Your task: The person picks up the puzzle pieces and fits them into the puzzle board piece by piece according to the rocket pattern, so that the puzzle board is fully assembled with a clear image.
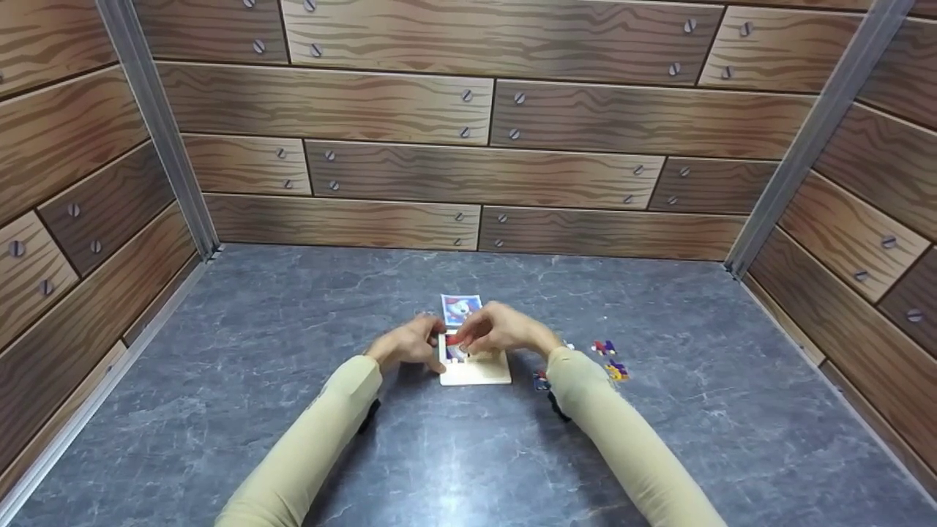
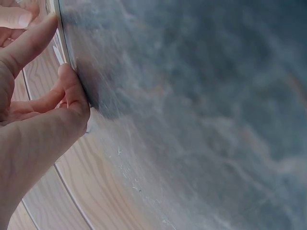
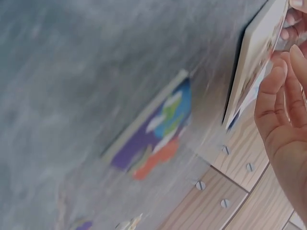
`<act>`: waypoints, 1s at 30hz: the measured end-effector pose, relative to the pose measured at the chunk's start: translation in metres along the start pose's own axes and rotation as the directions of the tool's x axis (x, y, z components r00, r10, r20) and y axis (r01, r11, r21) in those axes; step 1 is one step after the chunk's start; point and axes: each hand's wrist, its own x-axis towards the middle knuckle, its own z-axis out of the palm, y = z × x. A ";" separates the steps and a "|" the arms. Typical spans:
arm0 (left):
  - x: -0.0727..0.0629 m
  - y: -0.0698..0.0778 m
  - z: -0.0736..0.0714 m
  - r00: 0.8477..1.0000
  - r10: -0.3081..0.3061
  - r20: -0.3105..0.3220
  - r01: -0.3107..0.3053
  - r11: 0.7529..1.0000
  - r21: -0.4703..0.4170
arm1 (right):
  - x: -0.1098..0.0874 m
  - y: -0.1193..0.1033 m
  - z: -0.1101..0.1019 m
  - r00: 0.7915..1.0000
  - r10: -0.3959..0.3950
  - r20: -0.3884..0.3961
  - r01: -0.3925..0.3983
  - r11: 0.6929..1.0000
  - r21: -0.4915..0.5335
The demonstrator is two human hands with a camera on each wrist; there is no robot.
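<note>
A cream puzzle board (image 1: 476, 375) lies on the table with part of a colourful picture (image 1: 455, 355) inside its frame. My left hand (image 1: 410, 342) holds the board's left side, thumb toward the near corner and fingers toward the far one. Over the frame, my right hand (image 1: 504, 329) has its thumb and fingertips together at a red puzzle piece (image 1: 452, 339). The right wrist view shows those bent fingers (image 3: 271, 91) beside the board (image 3: 259, 43), the piece itself hidden there. In the left wrist view, my left fingertips (image 2: 69, 79) touch the board's edge.
Just beyond the board lies a blue picture card (image 1: 461, 309). Loose puzzle pieces are scattered to the right: red and purple ones (image 1: 604, 347), yellow and purple ones (image 1: 617, 371), and a multicoloured one (image 3: 158, 129) near my right wrist. Wood-patterned walls (image 1: 468, 168) surround the grey table.
</note>
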 end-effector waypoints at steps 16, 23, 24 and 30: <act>0.002 0.000 0.000 0.999 -0.042 0.005 0.042 0.999 0.005 | -0.025 0.011 -0.027 0.994 0.081 -0.066 -0.081 0.997 0.007; 0.001 0.001 0.000 0.998 -0.070 0.005 0.070 0.997 -0.017 | -0.036 0.017 -0.038 0.994 0.094 -0.059 -0.096 0.995 -0.023; 0.001 0.001 0.000 0.997 -0.076 0.006 0.076 0.997 -0.020 | -0.039 0.019 -0.040 0.993 0.103 -0.059 -0.104 0.994 -0.024; 0.002 0.001 0.000 0.995 -0.102 0.018 0.102 0.995 -0.016 | -0.055 0.034 -0.050 0.989 0.137 -0.048 -0.137 0.990 -0.012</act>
